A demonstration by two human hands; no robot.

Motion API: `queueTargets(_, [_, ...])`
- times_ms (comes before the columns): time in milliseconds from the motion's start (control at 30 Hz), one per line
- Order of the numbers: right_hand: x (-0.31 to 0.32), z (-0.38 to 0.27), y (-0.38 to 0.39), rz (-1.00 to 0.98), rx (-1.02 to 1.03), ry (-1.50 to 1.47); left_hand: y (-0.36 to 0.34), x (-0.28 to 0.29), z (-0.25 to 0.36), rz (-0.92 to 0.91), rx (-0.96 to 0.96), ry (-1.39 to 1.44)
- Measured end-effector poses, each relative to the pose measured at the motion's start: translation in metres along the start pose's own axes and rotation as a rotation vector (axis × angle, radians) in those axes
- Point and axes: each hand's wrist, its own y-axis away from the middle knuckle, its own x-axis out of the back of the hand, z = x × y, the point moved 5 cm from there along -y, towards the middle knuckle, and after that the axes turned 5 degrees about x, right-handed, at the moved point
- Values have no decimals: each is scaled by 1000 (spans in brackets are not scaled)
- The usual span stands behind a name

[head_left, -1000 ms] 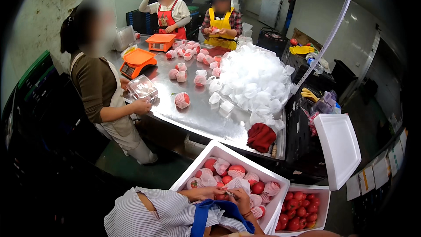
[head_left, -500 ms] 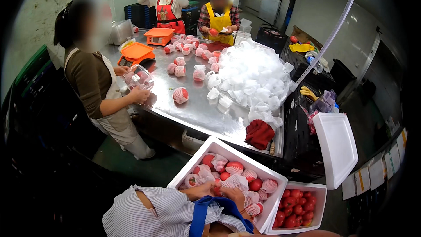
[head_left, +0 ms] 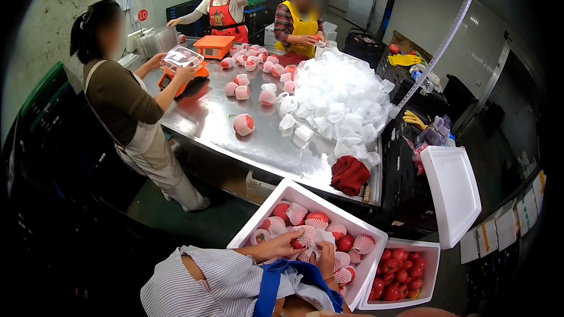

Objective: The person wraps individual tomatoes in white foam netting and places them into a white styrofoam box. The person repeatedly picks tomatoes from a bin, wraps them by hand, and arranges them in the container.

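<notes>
1 head-worn fisheye view, looking down, wearer's hands (head_left: 284,246) near, table (head_left: 267,152) beyond

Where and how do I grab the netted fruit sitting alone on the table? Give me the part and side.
Take the fruit by its rounded sides, fingers spread, coming straight down from above. It sits apart on the table, so fingertips should fit all round, and the net over much of it likely helps grip.
</notes>
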Motion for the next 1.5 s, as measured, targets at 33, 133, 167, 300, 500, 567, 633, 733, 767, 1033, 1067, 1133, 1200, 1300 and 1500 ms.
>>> queueTargets(33, [0,1,-3,11,-7,39,22,-25,6,-15,-59,-92])
queueTargets(133, [-2,12,-10,51,22,190,-13,5,-3,122,-7,19])
queueTargets(167, [-3,16,-12,66,39,244,-32,25,-9,198,50,121])
queueTargets(300, [-3,28,-7,73,-155,91,-43,33,-5,17,29,121])
queueTargets(500, [-7,11,-4,204,-135,69,-41,20,4,31,-8,262])
queueTargets(567, [-16,10,1,210,-145,11,-40,18,1,-39,12,256])
queueTargets(633, [-13,11,-4,221,-234,-32,-45,25,1,-91,-20,250])
queueTargets(733, [-6,6,-16,177,-319,-66,-38,18,5,-179,10,232])
queueTargets(767, [-6,10,-15,165,-311,-34,-38,18,6,-198,9,226])
queueTargets(1033, [-2,11,-26,295,-114,1,-37,9,21,-176,-77,212])
queueTargets(1067, [0,7,-27,279,-148,-29,-30,1,25,-126,-122,206])
queueTargets(1133, [1,3,-30,269,-173,-58,-26,-1,34,-225,-153,86])
queueTargets(1200, [8,-11,-40,289,-105,-101,-11,-18,43,-178,-219,60])
queueTargets(1300, [10,-28,-43,252,-88,-236,-3,-18,45,-191,-282,104])
queueTargets(1500, [-1,-4,-36,-50,-285,-380,-1,-20,51,-134,-282,-24])
